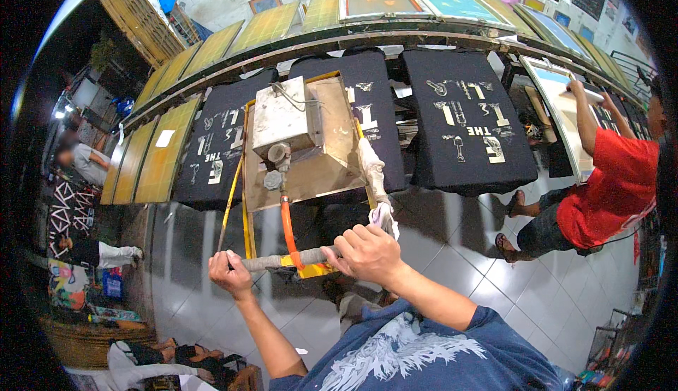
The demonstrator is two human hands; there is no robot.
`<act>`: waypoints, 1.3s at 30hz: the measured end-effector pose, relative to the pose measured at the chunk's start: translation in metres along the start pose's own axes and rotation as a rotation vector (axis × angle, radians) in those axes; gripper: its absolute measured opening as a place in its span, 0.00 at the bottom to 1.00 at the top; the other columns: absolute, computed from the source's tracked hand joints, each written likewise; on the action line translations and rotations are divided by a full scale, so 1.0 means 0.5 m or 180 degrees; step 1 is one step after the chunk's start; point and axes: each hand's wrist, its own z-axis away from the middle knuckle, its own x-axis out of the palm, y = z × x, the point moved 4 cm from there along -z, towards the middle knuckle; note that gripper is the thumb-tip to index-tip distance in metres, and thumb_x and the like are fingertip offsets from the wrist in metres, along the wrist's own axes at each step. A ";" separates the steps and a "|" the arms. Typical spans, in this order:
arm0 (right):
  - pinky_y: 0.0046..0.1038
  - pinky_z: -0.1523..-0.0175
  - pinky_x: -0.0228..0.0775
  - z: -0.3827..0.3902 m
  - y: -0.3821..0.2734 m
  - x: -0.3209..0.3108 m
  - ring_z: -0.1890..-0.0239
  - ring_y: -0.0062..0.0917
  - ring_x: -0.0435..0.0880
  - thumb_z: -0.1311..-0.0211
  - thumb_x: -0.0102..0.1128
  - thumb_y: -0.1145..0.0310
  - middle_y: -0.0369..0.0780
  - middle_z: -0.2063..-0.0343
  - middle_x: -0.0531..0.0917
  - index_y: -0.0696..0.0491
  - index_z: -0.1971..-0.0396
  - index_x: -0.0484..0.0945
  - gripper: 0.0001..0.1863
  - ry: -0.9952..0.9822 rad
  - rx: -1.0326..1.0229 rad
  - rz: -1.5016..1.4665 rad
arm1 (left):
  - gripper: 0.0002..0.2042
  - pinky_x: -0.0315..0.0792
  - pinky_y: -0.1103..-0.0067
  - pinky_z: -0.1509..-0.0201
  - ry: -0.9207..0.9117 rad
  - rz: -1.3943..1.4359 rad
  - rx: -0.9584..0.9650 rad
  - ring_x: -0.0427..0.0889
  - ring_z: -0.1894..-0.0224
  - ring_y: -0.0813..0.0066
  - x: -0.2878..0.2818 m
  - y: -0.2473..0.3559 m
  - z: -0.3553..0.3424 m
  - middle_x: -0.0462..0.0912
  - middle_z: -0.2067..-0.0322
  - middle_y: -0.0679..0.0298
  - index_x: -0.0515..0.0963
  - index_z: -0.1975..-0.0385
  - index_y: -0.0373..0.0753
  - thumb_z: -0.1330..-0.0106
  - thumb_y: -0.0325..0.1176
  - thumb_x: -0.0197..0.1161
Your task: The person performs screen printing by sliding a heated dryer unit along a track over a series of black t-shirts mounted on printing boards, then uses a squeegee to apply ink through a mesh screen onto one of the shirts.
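Note:
My left hand (232,274) is closed round the left end of a grey-wrapped bar (265,262), and my right hand (364,253) grips its right part. The bar belongs to a yellow-framed device with a flat metal plate (332,172) and a silver box (279,112) on top. An orange hose (288,225) runs from a valve (273,179) down to the bar, and a pale cloth-wrapped part (373,165) lines its right side. The device is held over the middle black shirt (381,80), between two other printed black shirts (470,158) on boards.
A person in red (604,179) works at a screen frame (554,80) on the right. Yellowish screens (261,27) line the back rail (318,51) and left (162,165). A person in grey (88,161) is at far left; other people's limbs show lower left. The floor (508,285) is tiled.

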 end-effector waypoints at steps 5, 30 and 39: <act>0.28 0.70 0.63 0.001 0.002 0.001 0.78 0.24 0.71 0.36 0.69 0.54 0.32 0.83 0.68 0.45 0.84 0.70 0.22 0.0005 -0.0023 -0.0051 | 0.13 0.58 0.58 0.68 -0.0013 0.0059 -0.0033 0.68 0.76 0.48 -0.004 0.015 -0.007 0.68 0.82 0.53 0.66 0.82 0.36 0.35 0.31 0.54; 0.29 0.70 0.63 -0.003 0.000 -0.003 0.78 0.24 0.71 0.36 0.69 0.54 0.32 0.83 0.69 0.45 0.84 0.70 0.22 -0.0041 -0.0031 -0.0023 | 0.14 0.60 0.60 0.67 -0.0030 0.0062 0.0041 0.70 0.76 0.51 -0.007 0.015 -0.009 0.71 0.82 0.56 0.69 0.83 0.37 0.34 0.33 0.53; 0.30 0.69 0.64 0.000 -0.003 0.002 0.77 0.25 0.74 0.37 0.69 0.52 0.33 0.82 0.70 0.44 0.83 0.70 0.21 -0.0065 0.0014 0.0036 | 0.14 0.58 0.60 0.69 -0.0001 -0.0021 0.0066 0.69 0.75 0.49 -0.004 0.004 -0.003 0.68 0.81 0.53 0.65 0.83 0.36 0.34 0.31 0.55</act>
